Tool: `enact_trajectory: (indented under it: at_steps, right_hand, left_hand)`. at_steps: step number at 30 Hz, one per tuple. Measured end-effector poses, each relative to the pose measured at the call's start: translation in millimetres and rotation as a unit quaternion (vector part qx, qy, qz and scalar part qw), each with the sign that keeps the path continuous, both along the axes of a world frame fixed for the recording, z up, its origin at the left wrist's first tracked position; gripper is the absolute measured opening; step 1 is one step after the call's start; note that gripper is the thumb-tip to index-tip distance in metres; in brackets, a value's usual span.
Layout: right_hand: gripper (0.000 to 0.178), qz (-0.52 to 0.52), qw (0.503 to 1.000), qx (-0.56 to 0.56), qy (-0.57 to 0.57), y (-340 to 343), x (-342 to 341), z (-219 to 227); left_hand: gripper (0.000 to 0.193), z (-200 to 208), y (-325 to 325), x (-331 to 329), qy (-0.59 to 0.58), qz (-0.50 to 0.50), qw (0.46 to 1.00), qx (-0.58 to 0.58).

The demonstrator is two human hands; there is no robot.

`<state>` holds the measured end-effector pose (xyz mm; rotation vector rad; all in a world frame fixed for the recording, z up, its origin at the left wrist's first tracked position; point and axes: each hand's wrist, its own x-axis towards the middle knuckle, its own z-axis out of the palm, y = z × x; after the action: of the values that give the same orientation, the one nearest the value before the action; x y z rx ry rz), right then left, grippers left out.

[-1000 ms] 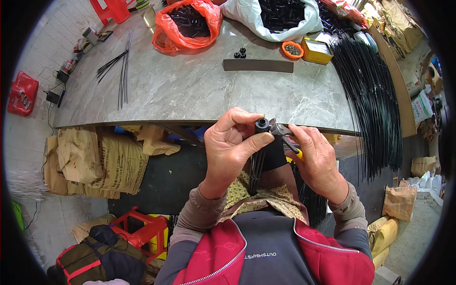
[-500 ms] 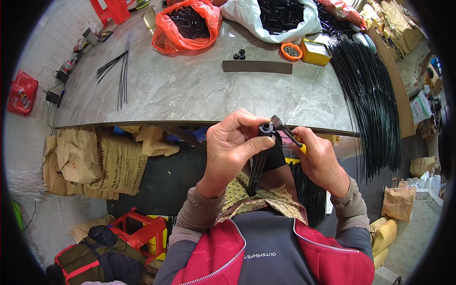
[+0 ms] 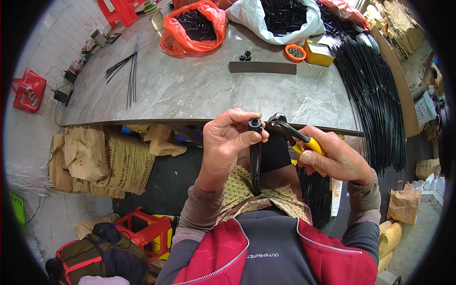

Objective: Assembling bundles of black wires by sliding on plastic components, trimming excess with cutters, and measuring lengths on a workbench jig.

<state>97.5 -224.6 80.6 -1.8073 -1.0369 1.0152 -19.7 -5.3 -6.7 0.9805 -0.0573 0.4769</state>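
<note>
fingers of our left hand [image 3: 224, 142] pinch narrowly around a black round collar [image 3: 255, 123], which sits above our lap, just in front of the bench [image 3: 190, 90] edge. slim black rods [image 3: 256, 166] hang beneath it in a tight bundle, so we judge this piece at least partly put together; whether every rod is secured, we cannot tell. our right hand [image 3: 339, 159] has its fingers wrapped round the yellow handles of the pincers [image 3: 292, 131], whose dark head is just beside the collar, apart from it. we take the pincer work as either partway or just finished.

plenty looks left: a thick sheaf of long black rods [image 3: 375, 109] spills over the bench's right side, a few loose rods [image 3: 133, 71] lie at the left, and the red bag [image 3: 190, 47] and white bag [image 3: 247, 14] bulge with black parts.
</note>
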Motion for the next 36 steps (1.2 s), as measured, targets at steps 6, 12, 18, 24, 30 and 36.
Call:
enact_trajectory:
  at_steps: [6,12,18,24,30,36]
  right_hand:
    - [0.036,0.017,1.0,-0.013,-0.012,-1.9,-0.8,-0.1]
    - [0.039,-0.035,0.998,0.021,0.047,-4.7,-2.4,-13.9]
    - [0.036,-0.01,1.0,0.029,0.0,-5.2,-7.4,-26.2]
    - [0.037,0.02,0.974,0.144,-0.174,1.4,-16.8,-37.0]
    - [0.059,-0.028,0.905,0.119,-0.407,6.0,-24.1,-39.0]
    - [0.07,-0.057,0.866,0.138,-0.477,10.3,-30.5,-50.8]
  left_hand:
    - [0.034,-0.2,1.4,-4.7,-0.007,-0.004,1.0,0.004]
    - [0.03,-1.0,2.1,-7.7,-0.032,-0.016,0.999,-0.014]
    - [0.033,-1.4,1.6,-9.0,-0.012,0.01,1.0,0.007]
    - [0.032,-2.5,3.5,-10.6,-0.024,-0.002,1.0,-0.002]
    - [0.032,-0.7,-2.2,-12.2,-0.028,0.007,0.999,0.015]
    - [0.032,3.0,-12.1,-12.5,-0.013,0.046,0.999,0.016]
